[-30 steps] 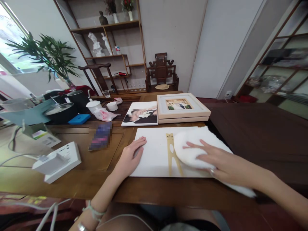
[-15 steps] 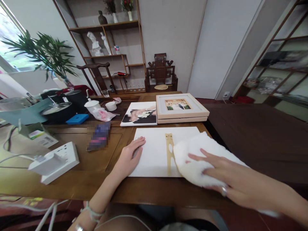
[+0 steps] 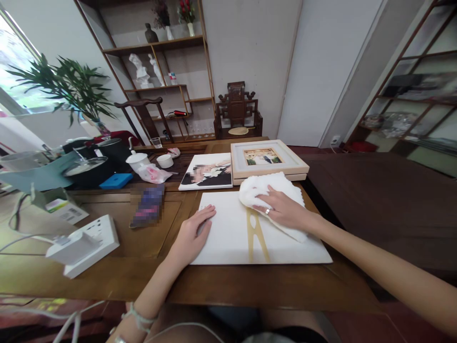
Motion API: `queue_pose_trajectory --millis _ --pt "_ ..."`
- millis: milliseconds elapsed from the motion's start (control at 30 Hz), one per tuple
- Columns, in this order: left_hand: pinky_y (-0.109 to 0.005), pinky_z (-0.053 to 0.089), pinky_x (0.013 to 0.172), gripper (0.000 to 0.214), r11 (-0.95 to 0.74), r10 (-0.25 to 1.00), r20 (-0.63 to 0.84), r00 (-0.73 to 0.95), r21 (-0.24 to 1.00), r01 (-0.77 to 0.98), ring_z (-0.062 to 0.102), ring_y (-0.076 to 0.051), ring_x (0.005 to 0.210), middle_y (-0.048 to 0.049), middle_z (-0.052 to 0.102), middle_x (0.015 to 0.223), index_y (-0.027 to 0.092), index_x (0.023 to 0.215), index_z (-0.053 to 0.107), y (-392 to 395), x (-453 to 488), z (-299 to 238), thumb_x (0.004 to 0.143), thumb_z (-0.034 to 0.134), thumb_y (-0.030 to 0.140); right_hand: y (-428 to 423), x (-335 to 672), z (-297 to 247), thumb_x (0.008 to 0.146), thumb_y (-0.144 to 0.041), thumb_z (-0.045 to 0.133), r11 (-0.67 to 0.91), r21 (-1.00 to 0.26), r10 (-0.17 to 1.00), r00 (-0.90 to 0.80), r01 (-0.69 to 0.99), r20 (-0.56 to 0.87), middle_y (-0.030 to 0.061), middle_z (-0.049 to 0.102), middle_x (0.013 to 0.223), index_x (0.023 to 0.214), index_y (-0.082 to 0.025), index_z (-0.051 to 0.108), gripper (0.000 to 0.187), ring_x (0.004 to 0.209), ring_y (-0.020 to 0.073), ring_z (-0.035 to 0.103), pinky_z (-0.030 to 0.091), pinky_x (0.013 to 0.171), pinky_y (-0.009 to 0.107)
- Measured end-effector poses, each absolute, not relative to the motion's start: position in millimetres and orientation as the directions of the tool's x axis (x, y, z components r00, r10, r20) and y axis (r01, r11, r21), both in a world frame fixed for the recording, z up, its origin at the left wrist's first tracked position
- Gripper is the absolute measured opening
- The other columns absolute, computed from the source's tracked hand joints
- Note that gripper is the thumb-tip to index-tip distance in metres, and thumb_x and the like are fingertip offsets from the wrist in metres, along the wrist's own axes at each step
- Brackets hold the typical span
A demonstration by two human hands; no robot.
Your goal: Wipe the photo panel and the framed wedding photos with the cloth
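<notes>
In the head view a flat white board (image 3: 224,243) lies on the table in front of me, with a yellowish A-shaped strip (image 3: 254,233) on its surface. My left hand (image 3: 194,233) rests flat on the board's left edge, fingers stretched out and holding nothing. A fluffy white cloth (image 3: 282,186) is bunched under my right hand (image 3: 280,207), which wears a ring and grips the cloth against the board's upper right part. The cloth hides the top of the strip and the board's far right corner.
Behind the board lie a photo panel (image 3: 210,178) and a light wooden picture frame (image 3: 300,169). On the left stand a white power strip (image 3: 107,238), a small open box (image 3: 67,209), a blue box (image 3: 116,181) and a white teapot (image 3: 137,159).
My right hand has moved the cloth up and left, from the board's near right side to its far edge. More of the strip's lower part now shows. My left hand stays put.
</notes>
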State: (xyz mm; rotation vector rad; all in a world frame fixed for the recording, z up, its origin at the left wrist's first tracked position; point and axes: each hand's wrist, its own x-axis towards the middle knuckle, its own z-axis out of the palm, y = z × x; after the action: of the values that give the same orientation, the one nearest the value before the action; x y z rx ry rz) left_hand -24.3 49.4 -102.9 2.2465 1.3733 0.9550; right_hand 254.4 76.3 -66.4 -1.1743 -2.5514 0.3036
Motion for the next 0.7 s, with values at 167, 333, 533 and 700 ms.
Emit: queue_pose_trajectory --millis 167,333,533,700 --pt "-0.044 0.041 0.105 0.031 -0.485 0.872 0.381 0.308 0.581 0.653 0.055 -0.023 0.120 -0.0092 0.064 0.123 0.018 0.111 0.065 49.0 -23.9 -102.5 0.088 0.046 0.026 68.3 245.2 -70.3 0.089 -0.022 0.041 0.758 -0.239 0.651 -0.731 0.607 0.207 0.0148 0.048 0.137 0.112 -0.017 0.062 0.031 0.139 0.0300 0.019 0.018 0.106 0.063" --pt "-0.044 0.040 0.106 0.031 -0.488 0.870 0.382 0.311 0.581 0.652 0.054 -0.024 0.121 -0.0092 0.063 0.124 0.018 0.110 0.066 49.2 -24.4 -104.8 0.088 0.046 0.026 6.2 234.6 -66.8 0.074 -0.015 0.053 0.808 -0.265 0.565 -0.819 0.526 0.099 0.0131 0.036 0.146 0.105 -0.020 0.066 0.034 0.140 0.0315 0.010 0.010 0.107 0.064" --pt "-0.044 0.039 0.107 0.033 -0.482 0.874 0.372 0.311 0.590 0.647 0.053 -0.024 0.122 -0.0110 0.063 0.124 0.016 0.111 0.066 49.2 -23.9 -105.0 0.088 0.045 0.026 -28.6 227.6 -62.7 0.071 -0.019 0.057 0.810 -0.346 0.522 -0.851 0.474 0.056 0.0119 0.034 0.148 0.100 -0.019 0.067 0.031 0.139 0.0345 0.014 0.006 0.107 0.064" --pt "-0.044 0.040 0.106 0.033 -0.487 0.872 0.376 0.315 0.587 0.647 0.053 -0.024 0.121 -0.0110 0.063 0.123 0.015 0.112 0.065 49.4 -24.4 -104.9 0.088 0.045 0.026 29.8 230.4 -57.1 0.086 -0.019 0.044 0.731 -0.402 0.634 -0.767 0.551 0.101 0.0097 0.054 0.133 0.115 -0.020 0.060 0.033 0.137 0.0265 0.026 0.015 0.110 0.057"
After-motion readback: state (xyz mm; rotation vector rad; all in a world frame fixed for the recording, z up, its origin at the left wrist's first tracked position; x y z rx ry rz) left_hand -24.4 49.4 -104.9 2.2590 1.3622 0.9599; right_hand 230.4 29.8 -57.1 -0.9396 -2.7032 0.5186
